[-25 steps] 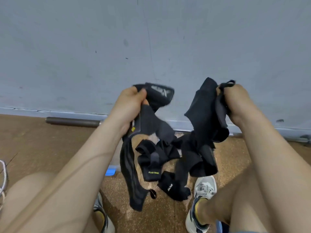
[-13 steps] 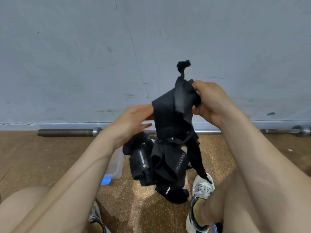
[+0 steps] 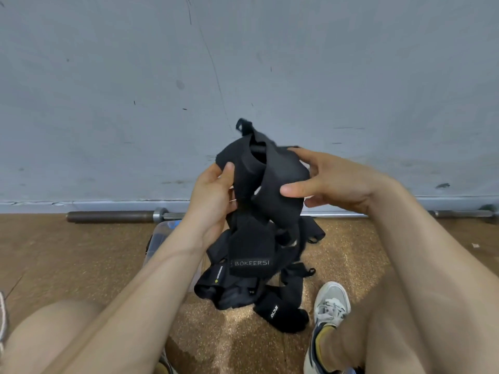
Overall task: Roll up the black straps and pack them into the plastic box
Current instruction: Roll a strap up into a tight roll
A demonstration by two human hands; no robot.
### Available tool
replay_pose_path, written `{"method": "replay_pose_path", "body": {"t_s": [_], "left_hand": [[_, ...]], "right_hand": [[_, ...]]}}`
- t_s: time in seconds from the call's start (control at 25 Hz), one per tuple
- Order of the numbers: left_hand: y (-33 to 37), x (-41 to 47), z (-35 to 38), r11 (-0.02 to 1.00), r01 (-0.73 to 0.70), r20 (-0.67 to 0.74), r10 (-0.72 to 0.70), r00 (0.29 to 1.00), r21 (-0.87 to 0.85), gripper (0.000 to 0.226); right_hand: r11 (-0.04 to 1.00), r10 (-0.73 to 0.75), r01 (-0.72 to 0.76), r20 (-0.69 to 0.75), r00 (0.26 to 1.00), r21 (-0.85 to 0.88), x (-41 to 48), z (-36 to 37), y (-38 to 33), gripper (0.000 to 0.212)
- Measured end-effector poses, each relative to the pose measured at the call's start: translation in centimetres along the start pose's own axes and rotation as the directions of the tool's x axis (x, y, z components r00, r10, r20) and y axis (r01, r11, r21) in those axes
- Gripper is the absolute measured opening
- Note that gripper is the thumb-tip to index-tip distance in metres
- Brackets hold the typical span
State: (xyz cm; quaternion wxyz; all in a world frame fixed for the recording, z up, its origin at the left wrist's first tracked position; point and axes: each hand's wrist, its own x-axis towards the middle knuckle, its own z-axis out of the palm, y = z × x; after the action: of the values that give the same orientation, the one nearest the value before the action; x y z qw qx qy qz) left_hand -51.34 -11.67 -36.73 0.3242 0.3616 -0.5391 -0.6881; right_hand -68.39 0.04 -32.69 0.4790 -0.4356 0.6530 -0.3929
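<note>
Black straps (image 3: 252, 255) make up one loose tangle, its lower half heaped on the brown floor (image 3: 81, 265) between the person's legs and its upper part lifted in front of the grey wall (image 3: 243, 63); no strap in view is a finished roll, so the rolling looks barely begun. The plastic box (image 3: 158, 238) stands on the floor just left of the heap, near the barbell (image 3: 113, 216) that lies along the foot of the wall. It is mostly hidden behind the left forearm, so what it holds cannot be told. The left hand (image 3: 213, 195) grips the raised wad from the left, thumb pressed on its front and fingers curled behind. The right hand (image 3: 332, 182) is spread wide, its straight thumb and fingers touching the right side of the wad rather than closing on it. A small loop end (image 3: 243, 125) sticks up from the top of the wad. By my reading almost all the work is left: one strap has yet to be freed from the tangle, wound tight and laid in the box, and then the rest of the black straps in turn
</note>
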Motion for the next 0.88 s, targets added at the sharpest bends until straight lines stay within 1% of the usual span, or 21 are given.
{"method": "replay_pose_path", "body": {"t_s": [0.04,0.08,0.12,0.16,0.2,0.24,0.28,0.32,0.4,0.44,0.48,0.52,0.56,0.6,0.64,0.68,0.72,0.76,0.8,0.84,0.88], "left_hand": [[0.2,0.2,-0.3,0.999,0.012,-0.026,-0.013,1.000,-0.036,0.029],[0.3,0.3,-0.4,0.998,0.018,-0.052,-0.021,0.998,-0.059,0.030],[0.2,0.5,-0.6,0.998,0.014,-0.087,-0.019,0.996,-0.064,0.030],[0.1,0.8,-0.9,0.999,0.001,-0.138,-0.008,0.990,-0.054,0.029],[-0.1,1.1,-1.3,0.999,-0.012,-0.210,0.003,0.978,-0.041,0.028],[-0.5,1.6,-1.8,0.999,-0.014,-0.284,0.005,0.959,-0.032,0.027],[-0.9,2.1,-2.4,1.000,-0.003,-0.342,-0.004,0.940,-0.021,0.027],[-1.4,2.5,-3.2,1.000,0.024,-0.388,-0.024,0.921,-0.007,0.026],[-2.2,3.0,-4.6,0.993,0.118,-0.452,-0.113,0.885,-0.017,0.024],[-2.4,3.1,-4.8,0.986,0.163,-0.458,-0.164,0.874,-0.043,0.027],[-2.4,2.8,-4.7,0.979,0.192,-0.440,-0.200,0.875,-0.063,0.028],[-2.0,2.2,-4.2,0.979,0.191,-0.407,-0.204,0.890,-0.074,0.026],[-1.7,1.9,-3.6,0.981,0.179,-0.368,-0.192,0.910,-0.069,0.024],[-1.5,1.8,-3.2,0.984,0.154,-0.332,-0.175,0.927,-0.089,0.024],[-1.1,1.8,-2.7,0.982,0.133,-0.305,-0.168,0.937,-0.134,0.025],[-0.4,1.5,-2.3,0.975,0.114,-0.287,-0.167,0.943,-0.193,0.026],[0.2,1.5,-2.0,0.963,0.106,-0.276,-0.176,0.945,-0.250,0.028],[0.7,1.5,-1.9,0.945,0.106,-0.271,-0.194,0.943,-0.308,0.030],[1.3,1.7,-1.9,0.922,0.114,-0.265,-0.223,0.938,-0.371,0.033],[1.6,1.9,-1.9,0.895,0.119,-0.253,-0.245,0.936,-0.429,0.035],[1.8,2.1,-1.9,0.869,0.118,-0.237,-0.258,0.937,-0.480,0.035]], "right_hand": [[0.999,-0.037,0.037,-0.041,0.998,0.008,0.3,0.1,0.1,0.043],[0.997,-0.077,0.079,-0.119,0.990,0.010,0.5,0.3,0.1,0.033],[0.993,-0.120,0.116,-0.214,0.970,-0.033,0.7,0.5,0.1,0.026],[0.987,-0.156,0.136,-0.297,0.942,-0.088,0.7,0.6,-0.1,0.023],[0.982,-0.182,0.154,-0.354,0.917,-0.108,0.7,0.7,-0.2,0.024],[0.981,-0.191,0.178,-0.392,0.900,-0.071,0.5,0.7,-0.4,0.024],[0.979,-0.177,0.202,-0.445,0.878,0.009,0.3,0.4,-0.5,0.024],[0.964,-0.138,0.239,-0.539,0.831,0.121,0.1,-0.2,-0.7,0.025],[0.861,0.002,0.384,-0.756,0.655,0.334,-0.4,-2.1,-0.9,0.025],[0.843,0.041,0.418,-0.816,0.576,0.337,-0.6,-2.9,-0.7,0.023],[0.891,0.021,0.372,-0.843,0.538,0.260,-0.7,-3.2,-0.5,0.021],[0.968,-0.040,0.228,-0.828,0.559,0.107,-0.5,-3.0,0.0,0.026],[0.995,-0.100,0.054,-0.759,0.644,-0.086,-0.1,-2.3,0.5,0.039],[0.962,-0.144,-0.055,-0.672,0.726,-0.266,0.4,-1.1,1.0,0.047],[0.917,-0.184,-0.086,-0.605,0.775,-0.388,0.9,0.0,1.3,0.044],[0.901,-0.205,-0.060,-0.544,0.813,-0.429,1.4,0.8,1.3,0.034],[0.918,-0.176,-0.037,-0.490,0.854,-0.395,1.8,1.1,1.0,0.026],[0.942,-0.111,-0.035,-0.410,0.905,-0.333,1.9,1.2,0.9,0.019],[0.956,-0.040,-0.043,-0.275,0.961,-0.291,1.8,1.4,0.8,0.013],[0.954,-0.001,-0.035,-0.122,0.993,-0.297,1.8,1.7,0.9,0.020],[0.951,0.017,-0.016,0.001,1.000,-0.308,1.7,2.3,1.2,0.030]]}}
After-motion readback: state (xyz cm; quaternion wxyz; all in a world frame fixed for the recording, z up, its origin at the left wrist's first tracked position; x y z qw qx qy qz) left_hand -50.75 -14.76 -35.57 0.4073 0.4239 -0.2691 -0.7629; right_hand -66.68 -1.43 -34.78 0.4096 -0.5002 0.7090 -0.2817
